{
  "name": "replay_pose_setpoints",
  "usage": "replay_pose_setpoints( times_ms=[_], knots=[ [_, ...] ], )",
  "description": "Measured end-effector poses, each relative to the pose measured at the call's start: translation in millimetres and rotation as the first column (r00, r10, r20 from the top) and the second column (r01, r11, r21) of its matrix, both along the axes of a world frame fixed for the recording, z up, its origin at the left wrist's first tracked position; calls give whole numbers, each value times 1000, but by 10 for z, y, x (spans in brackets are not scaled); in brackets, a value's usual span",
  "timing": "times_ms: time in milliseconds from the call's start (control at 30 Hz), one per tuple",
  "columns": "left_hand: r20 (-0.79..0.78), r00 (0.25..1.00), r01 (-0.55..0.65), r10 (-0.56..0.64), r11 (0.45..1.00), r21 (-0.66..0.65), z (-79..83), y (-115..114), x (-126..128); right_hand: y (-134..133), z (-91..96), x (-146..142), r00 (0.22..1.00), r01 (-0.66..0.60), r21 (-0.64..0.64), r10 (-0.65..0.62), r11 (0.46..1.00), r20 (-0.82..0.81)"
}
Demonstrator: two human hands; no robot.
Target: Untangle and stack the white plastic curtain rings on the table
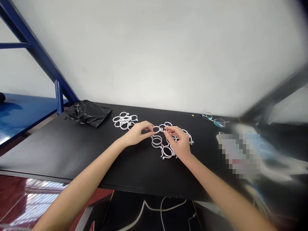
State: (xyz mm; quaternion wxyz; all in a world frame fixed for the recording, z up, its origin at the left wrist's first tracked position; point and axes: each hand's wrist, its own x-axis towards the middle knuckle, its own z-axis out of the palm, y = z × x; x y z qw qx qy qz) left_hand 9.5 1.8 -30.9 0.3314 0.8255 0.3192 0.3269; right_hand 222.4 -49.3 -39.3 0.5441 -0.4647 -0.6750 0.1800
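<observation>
Between my two hands is a white plastic ring (156,129), held just above the black table. My left hand (141,132) pinches its left side between thumb and fingers. On its right side, where a small tab shows, the fingertips of my right hand (179,141) are closed. Several more white rings (167,151) with little tabs lie on the table below and around my right hand, which hides some of them. Left of my left hand sits another pile of white rings (124,121), overlapping one another.
A crumpled black plastic bag (90,113) lies at the back left of the black table (72,150). Eyeglasses (213,120) rest at the back right. Nearer on the right is a blurred, pixelated package (240,155). White cables (154,210) hang below the front edge.
</observation>
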Motion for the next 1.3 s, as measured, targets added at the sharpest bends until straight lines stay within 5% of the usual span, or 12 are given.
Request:
replay_pose_setpoints(
  times_ms=[133, 333, 600, 800, 1067, 1200, 1300],
  knots=[
    [130, 991, 57, -45, 994, -93, 52, -59, 54, 20, -10, 18, 998, -10, 20, 9, 1000, 59],
    [227, 973, 95, -41, 968, -232, -11, -94, 113, 3, -48, -2, 995, -59, -42, 56, 997, -88],
    [203, 973, 165, -107, 942, -294, 12, -142, 164, 2, -29, -19, 962, -144, -137, 106, 980, -252],
    [187, 974, 173, -129, 955, -243, 11, -122, 139, 39, 46, 18, 927, -271, -197, 200, 942, -317],
    [146, 979, 164, -139, 971, -176, 36, -126, 135, 58, 75, 35, 922, -291, -233, 207, 928, -329],
    [-15, 998, -55, 57, 994, 97, 11, -34, 34, 71, 55, 59, 948, -202, -253, 124, 946, -294],
    [-155, 878, -360, 453, 837, 412, -55, 69, -87, 92, 30, 115, 997, -48, -175, 36, 983, -71]
  ],
)
